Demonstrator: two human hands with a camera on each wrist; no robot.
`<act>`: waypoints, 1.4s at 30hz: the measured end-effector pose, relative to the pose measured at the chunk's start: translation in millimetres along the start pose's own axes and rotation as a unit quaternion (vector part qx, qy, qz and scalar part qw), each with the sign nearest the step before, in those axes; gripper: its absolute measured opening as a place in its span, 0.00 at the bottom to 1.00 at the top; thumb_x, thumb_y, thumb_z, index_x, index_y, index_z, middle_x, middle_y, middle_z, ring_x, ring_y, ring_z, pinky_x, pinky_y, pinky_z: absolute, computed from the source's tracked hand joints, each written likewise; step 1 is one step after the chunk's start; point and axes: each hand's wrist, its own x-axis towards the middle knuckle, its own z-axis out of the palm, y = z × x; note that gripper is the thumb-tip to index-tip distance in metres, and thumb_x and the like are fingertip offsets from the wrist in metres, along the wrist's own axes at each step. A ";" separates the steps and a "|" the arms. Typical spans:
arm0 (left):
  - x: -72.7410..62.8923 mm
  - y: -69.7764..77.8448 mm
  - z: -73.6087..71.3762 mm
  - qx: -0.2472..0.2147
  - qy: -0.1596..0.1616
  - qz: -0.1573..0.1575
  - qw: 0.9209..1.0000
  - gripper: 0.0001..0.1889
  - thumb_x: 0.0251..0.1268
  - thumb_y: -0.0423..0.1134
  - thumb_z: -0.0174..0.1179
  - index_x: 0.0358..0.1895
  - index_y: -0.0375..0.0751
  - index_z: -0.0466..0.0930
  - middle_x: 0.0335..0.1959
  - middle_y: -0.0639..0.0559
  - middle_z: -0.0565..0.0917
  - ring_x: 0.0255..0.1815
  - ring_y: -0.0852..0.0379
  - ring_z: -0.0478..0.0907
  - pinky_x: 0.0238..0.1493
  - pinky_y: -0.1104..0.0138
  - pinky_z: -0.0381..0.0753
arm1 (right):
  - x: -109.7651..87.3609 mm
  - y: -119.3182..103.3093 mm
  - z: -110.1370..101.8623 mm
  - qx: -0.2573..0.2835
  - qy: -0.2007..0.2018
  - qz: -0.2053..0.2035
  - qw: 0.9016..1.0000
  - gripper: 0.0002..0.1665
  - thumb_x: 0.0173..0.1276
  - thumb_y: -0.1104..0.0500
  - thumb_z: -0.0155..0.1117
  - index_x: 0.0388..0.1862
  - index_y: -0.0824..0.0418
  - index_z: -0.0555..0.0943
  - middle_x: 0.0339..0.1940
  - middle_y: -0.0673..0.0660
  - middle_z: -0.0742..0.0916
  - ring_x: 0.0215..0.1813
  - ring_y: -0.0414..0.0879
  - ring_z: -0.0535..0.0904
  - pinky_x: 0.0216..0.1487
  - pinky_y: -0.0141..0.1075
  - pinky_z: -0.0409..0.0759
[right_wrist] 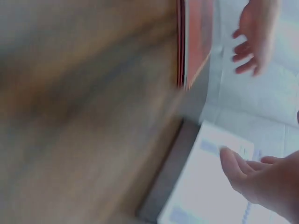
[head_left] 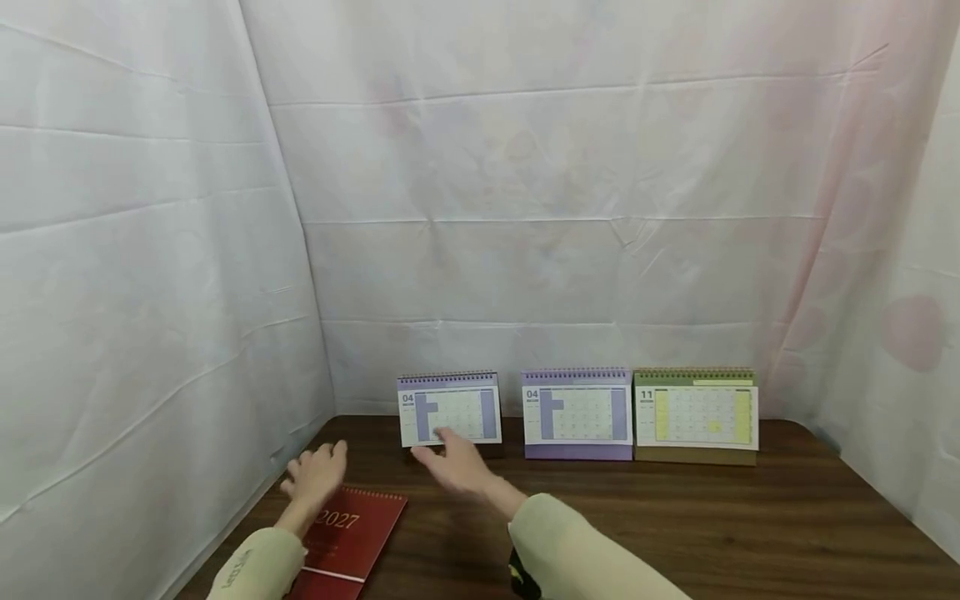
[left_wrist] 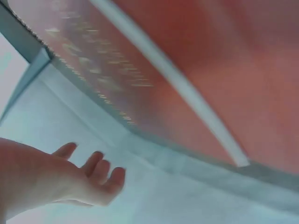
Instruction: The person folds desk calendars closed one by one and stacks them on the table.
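My left hand (head_left: 317,477) hovers over a red desk calendar (head_left: 360,533) marked 2027, which lies flat with a white band across its cover. Loosely bent, the fingers of that hand hold nothing in the left wrist view. My right hand (head_left: 459,464) is in the air in front of the leftmost standing calendar (head_left: 457,408), whose page reads 04 and has a dark base. Nothing is between the right hand's thumb and fingers. Whether it touches that calendar cannot be told from the head view; the right wrist view shows the hand before its page (right_wrist: 201,177).
A purple calendar (head_left: 577,417) open at 04 and a green calendar (head_left: 696,417) open at 11 stand side by side at the back of the brown wooden table (head_left: 675,517). Pale cloth walls (head_left: 525,250) enclose the table at the back and sides.
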 end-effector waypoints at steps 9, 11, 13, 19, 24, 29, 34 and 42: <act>25.2 50.6 33.4 -0.025 0.045 0.106 0.993 0.37 0.76 0.62 0.26 0.75 0.37 0.52 0.73 0.31 0.57 0.73 0.30 0.48 0.67 0.33 0.47 | 26.0 21.5 -47.3 -0.206 0.075 -0.098 0.971 0.45 0.71 0.40 0.51 0.77 0.63 0.54 0.79 0.64 0.55 0.78 0.63 0.51 0.74 0.60 0.55; 30.9 57.0 39.2 -0.037 0.051 0.116 0.991 0.37 0.76 0.62 0.27 0.76 0.37 0.50 0.74 0.31 0.56 0.74 0.30 0.48 0.68 0.33 0.47 | 30.9 25.5 -53.9 -0.223 0.087 -0.108 0.965 0.45 0.72 0.40 0.50 0.77 0.63 0.52 0.80 0.64 0.54 0.79 0.63 0.50 0.73 0.62 0.55; 35.8 61.9 43.7 -0.053 0.049 0.124 0.990 0.37 0.76 0.61 0.27 0.76 0.38 0.47 0.75 0.32 0.54 0.75 0.31 0.47 0.69 0.34 0.46 | 35.6 29.7 -58.6 -0.230 0.091 -0.106 0.963 0.45 0.72 0.40 0.50 0.78 0.62 0.51 0.80 0.63 0.53 0.80 0.61 0.49 0.73 0.61 0.55; 45.2 72.5 50.1 -0.114 0.026 0.133 0.984 0.37 0.77 0.60 0.29 0.77 0.38 0.44 0.77 0.34 0.49 0.77 0.33 0.42 0.72 0.36 0.42 | 46.8 42.3 -64.4 -0.205 0.093 -0.090 0.970 0.43 0.74 0.44 0.49 0.77 0.65 0.50 0.79 0.65 0.53 0.80 0.60 0.47 0.77 0.55 0.51; 48.6 77.7 49.2 -0.174 -0.014 0.119 0.977 0.40 0.76 0.63 0.27 0.77 0.37 0.39 0.79 0.35 0.43 0.79 0.36 0.38 0.76 0.42 0.38 | 51.9 47.5 -67.4 -0.152 0.089 -0.055 0.983 0.43 0.75 0.45 0.47 0.78 0.66 0.47 0.80 0.64 0.51 0.81 0.58 0.45 0.79 0.52 0.47; 53.1 79.3 47.9 -0.213 -0.033 0.099 0.971 0.40 0.76 0.62 0.25 0.77 0.35 0.38 0.79 0.36 0.42 0.79 0.37 0.38 0.77 0.45 0.39 | 53.5 46.6 -72.1 -0.037 0.066 -0.002 0.997 0.44 0.77 0.46 0.46 0.78 0.65 0.40 0.81 0.62 0.46 0.81 0.57 0.41 0.79 0.53 0.43; 59.1 81.6 49.0 -0.230 -0.042 0.088 0.968 0.38 0.77 0.61 0.23 0.77 0.36 0.39 0.79 0.37 0.41 0.80 0.39 0.36 0.78 0.47 0.37 | 58.3 47.8 -76.2 0.047 0.058 0.040 0.996 0.44 0.78 0.45 0.43 0.79 0.63 0.38 0.81 0.62 0.45 0.81 0.59 0.40 0.78 0.55 0.42; 62.1 80.5 52.6 -0.321 -0.074 0.071 0.942 0.38 0.76 0.63 0.21 0.78 0.42 0.36 0.80 0.43 0.39 0.80 0.43 0.33 0.78 0.47 0.34 | 61.9 61.0 -73.5 0.114 0.048 0.068 0.990 0.42 0.79 0.45 0.40 0.79 0.62 0.39 0.80 0.63 0.46 0.80 0.60 0.38 0.78 0.56 0.38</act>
